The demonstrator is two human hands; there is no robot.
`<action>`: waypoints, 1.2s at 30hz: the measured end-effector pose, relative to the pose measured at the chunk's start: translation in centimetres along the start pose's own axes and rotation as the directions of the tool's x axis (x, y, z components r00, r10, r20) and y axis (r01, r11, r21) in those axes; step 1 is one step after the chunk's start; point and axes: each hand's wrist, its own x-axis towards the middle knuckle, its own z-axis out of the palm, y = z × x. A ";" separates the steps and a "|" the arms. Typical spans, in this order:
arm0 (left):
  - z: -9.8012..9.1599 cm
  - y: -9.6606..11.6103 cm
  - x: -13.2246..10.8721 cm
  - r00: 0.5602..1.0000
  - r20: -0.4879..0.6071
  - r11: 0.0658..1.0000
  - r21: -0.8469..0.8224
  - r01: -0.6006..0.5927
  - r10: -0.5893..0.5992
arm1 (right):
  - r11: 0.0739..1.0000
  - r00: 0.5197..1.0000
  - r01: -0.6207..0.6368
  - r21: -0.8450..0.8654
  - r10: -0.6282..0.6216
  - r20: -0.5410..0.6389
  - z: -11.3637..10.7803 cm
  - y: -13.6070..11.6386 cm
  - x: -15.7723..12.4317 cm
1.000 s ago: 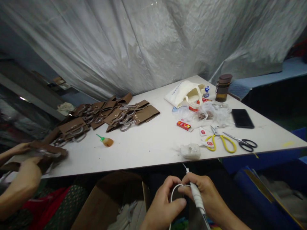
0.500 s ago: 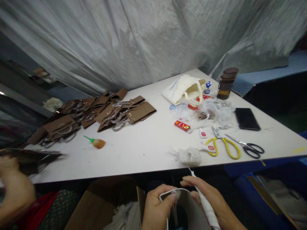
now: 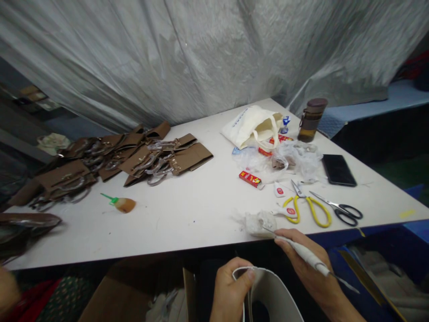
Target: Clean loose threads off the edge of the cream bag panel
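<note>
In the head view, pinched the pale curved piece at its looped upper rim with the left hand, thumb pressed over the edge, just below the front of the table. Held the white-wrapped tool in the right hand with fingers curled in along the shaft, tip aimed at the white lump; could not tell whether touching. Judging by the thin, bowed wall, seemed light, springy and fairly stiff, probably creasing sooner than breaking. Seemed best gripped at the rim, away from the tip.
</note>
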 end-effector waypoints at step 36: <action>-1.0 -1.2 1.2 0.996 -0.040 0.990 0.115 0.087 -0.083 | 0.965 0.985 0.162 -0.206 -0.147 0.087 3.6 -0.1 3.2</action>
